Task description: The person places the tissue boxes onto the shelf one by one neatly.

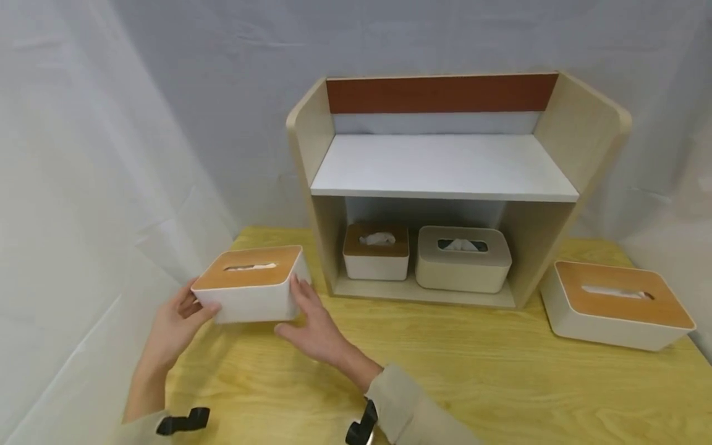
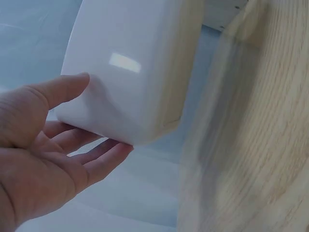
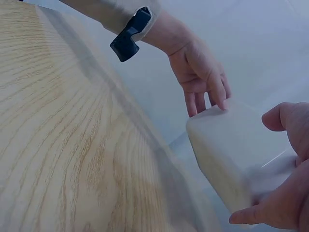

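Observation:
Both hands hold a white tissue box (image 1: pixel 247 303) with a wood-coloured lid, raised over the left part of the table. My left hand (image 1: pixel 175 324) grips its left end, thumb on the front wall and fingers behind the corner. In the left wrist view, the left hand's thumb (image 2: pixel 72 88) lies on the smooth white wall. At the opposite end, my right hand (image 1: pixel 319 327) has its fingers along the side, with its thumb near the lower front corner. The right wrist view shows the box (image 3: pixel 236 140) between the two hands, its underside off the wood surface.
A two-tier shelf (image 1: pixel 445 164) stands at the back. Its lower level holds a small brown-lidded tissue box (image 1: pixel 376 266) and a beige tissue box (image 1: pixel 463 272). Another wood-lidded tissue box (image 1: pixel 612 327) sits at the table's right. White sheeting (image 1: pixel 72 185) hangs close on the left.

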Motion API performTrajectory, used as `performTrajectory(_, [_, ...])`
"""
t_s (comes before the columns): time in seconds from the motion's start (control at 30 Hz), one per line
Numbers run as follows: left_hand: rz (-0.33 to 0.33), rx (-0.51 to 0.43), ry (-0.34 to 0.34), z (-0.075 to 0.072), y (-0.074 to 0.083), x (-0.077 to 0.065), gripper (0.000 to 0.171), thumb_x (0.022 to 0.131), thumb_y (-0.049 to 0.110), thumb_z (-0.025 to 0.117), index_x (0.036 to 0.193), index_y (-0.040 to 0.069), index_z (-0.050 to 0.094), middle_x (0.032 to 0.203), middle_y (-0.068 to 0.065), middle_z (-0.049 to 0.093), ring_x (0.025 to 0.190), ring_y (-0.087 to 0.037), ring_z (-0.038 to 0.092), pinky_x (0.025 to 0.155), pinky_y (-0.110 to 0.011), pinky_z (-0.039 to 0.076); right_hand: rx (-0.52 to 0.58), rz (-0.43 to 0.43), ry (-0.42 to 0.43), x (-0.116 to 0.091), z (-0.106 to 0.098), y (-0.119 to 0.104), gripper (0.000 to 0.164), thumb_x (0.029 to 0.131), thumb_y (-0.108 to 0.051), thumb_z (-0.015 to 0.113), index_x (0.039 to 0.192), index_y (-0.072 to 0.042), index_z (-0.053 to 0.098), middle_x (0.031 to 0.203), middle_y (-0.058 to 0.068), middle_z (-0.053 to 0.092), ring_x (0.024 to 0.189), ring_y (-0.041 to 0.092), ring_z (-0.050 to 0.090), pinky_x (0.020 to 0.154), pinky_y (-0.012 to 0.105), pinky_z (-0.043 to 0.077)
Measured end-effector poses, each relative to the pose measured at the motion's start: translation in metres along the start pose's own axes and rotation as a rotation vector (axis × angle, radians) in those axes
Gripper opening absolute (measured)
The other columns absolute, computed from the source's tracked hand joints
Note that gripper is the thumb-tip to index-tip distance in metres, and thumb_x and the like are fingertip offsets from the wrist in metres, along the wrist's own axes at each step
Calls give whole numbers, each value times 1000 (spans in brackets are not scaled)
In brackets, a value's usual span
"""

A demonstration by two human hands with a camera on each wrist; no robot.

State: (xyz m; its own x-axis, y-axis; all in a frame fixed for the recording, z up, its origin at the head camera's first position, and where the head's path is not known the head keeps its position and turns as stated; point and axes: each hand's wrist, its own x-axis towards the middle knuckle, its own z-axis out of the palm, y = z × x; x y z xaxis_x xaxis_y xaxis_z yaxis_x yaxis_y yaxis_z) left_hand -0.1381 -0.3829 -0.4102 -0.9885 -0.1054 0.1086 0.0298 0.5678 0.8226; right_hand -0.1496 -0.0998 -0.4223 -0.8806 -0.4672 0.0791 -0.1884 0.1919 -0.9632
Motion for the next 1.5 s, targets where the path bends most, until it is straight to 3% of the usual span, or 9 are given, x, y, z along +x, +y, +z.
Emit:
performTrajectory(0.17, [30, -49, 96, 1, 11, -5, 74, 96, 20, 68, 156, 2, 28, 145, -32, 44, 102, 12, 51, 78, -7, 49, -20, -40, 13, -4, -1, -8, 90, 89, -29, 67, 158, -33, 9, 167, -3, 2, 151, 27, 10, 116, 59, 22])
performTrajectory(0.27, [59, -62, 154, 2, 18, -8, 70, 95, 16, 68, 154, 2, 33, 144, -27, 48, 104, 12, 52, 80, -7, 48, -31, -75, 26, -7, -2, -11, 90, 88, -28, 66, 158, -32, 8, 167, -2, -1, 151, 29, 11, 116, 58, 24])
performTrajectory(0.37, [96, -107, 197, 3, 25, -13, 68, 93, 9, 69, 152, 2, 37, 139, -8, 57, 107, 9, 55, 83, -7, 48, -46, -106, 38, -11, -4, -16, 92, 88, -27, 66, 158, -32, 7, 167, -2, -4, 151, 29, 12, 116, 56, 25])
performTrajectory(0.53, [196, -284, 234, 3, 41, -20, 71, 87, -9, 69, 151, 3, 40, 129, 13, 62, 109, 0, 59, 86, -9, 48, -59, -154, 63, -18, -9, -29, 93, 88, -25, 66, 158, -34, 5, 166, -5, -7, 151, 28, 12, 116, 54, 26])
performTrajectory(0.77, [386, -500, 175, 1, 65, -26, 77, 82, -27, 59, 151, 0, 37, 144, -8, 54, 118, -17, 55, 88, -17, 52, -63, -226, 95, -30, -18, -50, 92, 89, -22, 67, 159, -29, 7, 166, -4, -7, 151, 27, 13, 115, 54, 27])
performTrajectory(1.03, [596, -535, 126, -1, 94, -29, 75, 83, -28, 56, 151, -5, 33, 148, -24, 45, 118, -23, 52, 88, -19, 53, -36, -324, 120, -45, -35, -75, 92, 91, -15, 67, 159, -30, 6, 166, 1, -8, 151, 23, 9, 116, 50, 28])
performTrajectory(1.17, [693, -546, 121, -2, 113, -25, 74, 82, -29, 56, 150, -9, 32, 148, -25, 44, 118, -26, 51, 89, -20, 53, -34, -416, 154, -48, -48, -88, 91, 91, -10, 67, 160, -22, 9, 166, 5, -5, 151, 25, 9, 114, 51, 31])
performTrajectory(1.33, [740, -544, 122, -2, 137, -25, 75, 82, -29, 55, 151, -8, 32, 150, -26, 42, 121, -28, 50, 89, -20, 53, -46, -529, 216, -52, -65, -102, 90, 89, -4, 67, 159, -14, 12, 166, 10, -1, 151, 26, 11, 112, 53, 35])
performTrajectory(1.5, [789, -563, 114, 2, 162, -26, 76, 81, -30, 54, 151, -7, 32, 151, -25, 41, 122, -30, 50, 88, -22, 53, -53, -599, 275, -56, -81, -113, 89, 90, -5, 65, 160, -16, 10, 165, 12, 1, 150, 25, 10, 110, 55, 35])
